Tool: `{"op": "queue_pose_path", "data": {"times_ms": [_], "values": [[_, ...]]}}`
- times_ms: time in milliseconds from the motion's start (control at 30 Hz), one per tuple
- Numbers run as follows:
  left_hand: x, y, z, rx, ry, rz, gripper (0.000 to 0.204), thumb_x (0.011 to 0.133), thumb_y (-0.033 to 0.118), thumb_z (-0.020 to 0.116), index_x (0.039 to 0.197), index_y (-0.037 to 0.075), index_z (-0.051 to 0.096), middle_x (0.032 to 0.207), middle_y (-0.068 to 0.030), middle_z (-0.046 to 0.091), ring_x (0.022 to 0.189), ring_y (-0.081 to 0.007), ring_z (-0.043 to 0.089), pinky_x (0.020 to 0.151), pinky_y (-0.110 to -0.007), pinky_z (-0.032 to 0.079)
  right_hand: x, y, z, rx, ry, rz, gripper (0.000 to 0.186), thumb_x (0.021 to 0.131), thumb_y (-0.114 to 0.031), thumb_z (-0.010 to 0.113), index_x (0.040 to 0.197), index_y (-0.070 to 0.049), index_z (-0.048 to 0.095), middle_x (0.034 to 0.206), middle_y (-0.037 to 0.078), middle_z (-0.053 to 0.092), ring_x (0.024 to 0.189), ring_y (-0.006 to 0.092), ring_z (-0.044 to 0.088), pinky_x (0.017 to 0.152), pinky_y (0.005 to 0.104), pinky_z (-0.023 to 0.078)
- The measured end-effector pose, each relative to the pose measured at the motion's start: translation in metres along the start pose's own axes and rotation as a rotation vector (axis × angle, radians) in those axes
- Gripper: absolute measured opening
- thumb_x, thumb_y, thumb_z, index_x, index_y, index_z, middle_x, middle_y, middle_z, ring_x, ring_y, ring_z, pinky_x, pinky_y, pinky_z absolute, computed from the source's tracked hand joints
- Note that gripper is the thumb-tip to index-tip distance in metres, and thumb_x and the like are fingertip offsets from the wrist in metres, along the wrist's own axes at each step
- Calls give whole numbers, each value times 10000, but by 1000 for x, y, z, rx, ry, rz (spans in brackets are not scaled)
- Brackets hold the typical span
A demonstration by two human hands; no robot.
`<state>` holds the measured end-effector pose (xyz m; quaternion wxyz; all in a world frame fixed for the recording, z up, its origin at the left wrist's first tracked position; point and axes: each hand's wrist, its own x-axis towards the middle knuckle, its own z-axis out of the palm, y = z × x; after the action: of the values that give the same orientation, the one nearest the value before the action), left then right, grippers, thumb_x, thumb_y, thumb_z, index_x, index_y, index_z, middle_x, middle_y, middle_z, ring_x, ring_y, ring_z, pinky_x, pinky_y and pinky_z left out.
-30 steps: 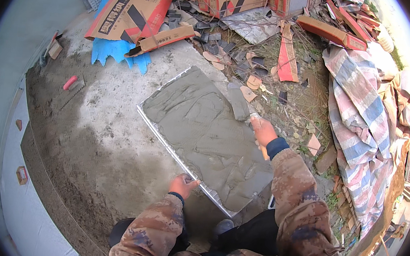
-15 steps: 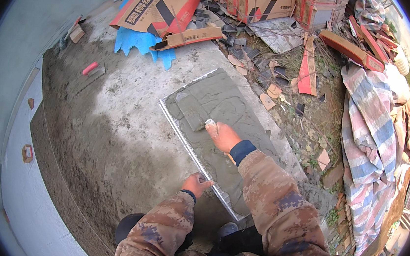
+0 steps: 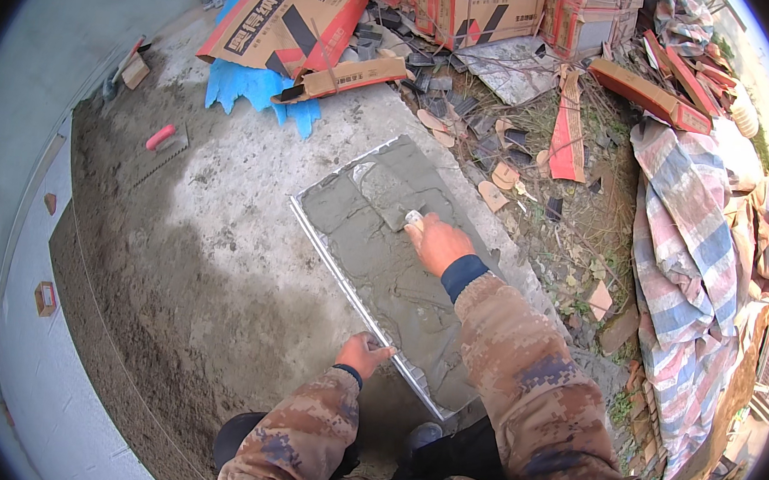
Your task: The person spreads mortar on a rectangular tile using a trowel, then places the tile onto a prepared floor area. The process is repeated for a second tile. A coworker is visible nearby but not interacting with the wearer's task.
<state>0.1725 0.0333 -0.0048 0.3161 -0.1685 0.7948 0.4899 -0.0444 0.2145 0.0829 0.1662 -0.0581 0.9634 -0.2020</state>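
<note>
A large rectangular tile [image 3: 332,255] lies in front of me, its pale near-left edge showing. Grey mortar [image 3: 364,261] covers most of its top in uneven ridges. My right hand [image 3: 442,246] is closed round the handle of a trowel [image 3: 414,218], whose mortar-smeared blade rests in the mortar near the far half. Most of the handle is hidden inside the fist. At the tile's left edge, my left hand [image 3: 362,354] pinches the rim between thumb and fingers. A lighter patch [image 3: 365,175] shows through the mortar near the far corner.
A notched trowel with a red handle [image 3: 161,137] lies on the floor to the left. Cardboard boxes [image 3: 286,13] and blue plastic [image 3: 251,88] stand beyond. Tile scraps [image 3: 492,195] litter the right side, beside a striped tarp [image 3: 683,260]. A string [image 3: 100,314] runs along the left wall.
My right hand and the trowel have moved right and slightly away from me across the mortar. A lighter patch shows where the blade was. My left hand keeps its hold on the edge.
</note>
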Motion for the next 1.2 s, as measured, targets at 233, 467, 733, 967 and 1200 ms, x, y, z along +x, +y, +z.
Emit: {"op": "queue_pose_path", "data": {"times_ms": [233, 467, 733, 967, 1200], "values": [[0, -1, 1, -74, 10, -11, 519, 741, 381, 855, 876, -82, 665, 763, -115, 677, 696, -169, 618, 669, -345, 521, 35, 50, -8, 222, 119, 89, 551, 990, -488, 470, 963, 46, 606, 849, 304, 661, 842, 467, 647, 755, 507, 506], [2, -1, 0, -17, -14, -14, 479, 750, 365, 848, 860, -61, 659, 741, -100, 663, 681, -166, 603, 652, -346, 511, 54, 41, -23, 471, -88, 214, 610, 978, -487, 455, 894, 86, 647, 730, 281, 644, 753, 444, 660, 701, 503, 511], [-3, 8, -2, -25, -3, -35, 467, 753, 338, 845, 869, -76, 663, 757, -102, 662, 688, -158, 592, 643, -337, 505, 72, 57, -21, 393, -75, 309, 627, 989, -486, 430, 886, 86, 666, 735, 270, 655, 741, 413, 677, 691, 501, 524], [-4, 5, 2, -93, 52, 33, 445, 749, 315, 846, 891, -74, 682, 775, -116, 688, 710, -165, 629, 663, -332, 525, 37, 110, -25, 470, -101, 556, 616, 999, -488, 417, 941, 74, 663, 757, 255, 668, 641, 372, 675, 576, 494, 524], [1, -1, 3, -155, 7, 5, 418, 752, 271, 849, 906, -82, 688, 810, -126, 703, 721, -163, 641, 665, -323, 534, -70, 196, -27, 257, -135, 466, 656, 1009, -499, 408, 830, 93, 627, 669, 238, 634, 562, 376, 648, 533, 496, 500]]}}
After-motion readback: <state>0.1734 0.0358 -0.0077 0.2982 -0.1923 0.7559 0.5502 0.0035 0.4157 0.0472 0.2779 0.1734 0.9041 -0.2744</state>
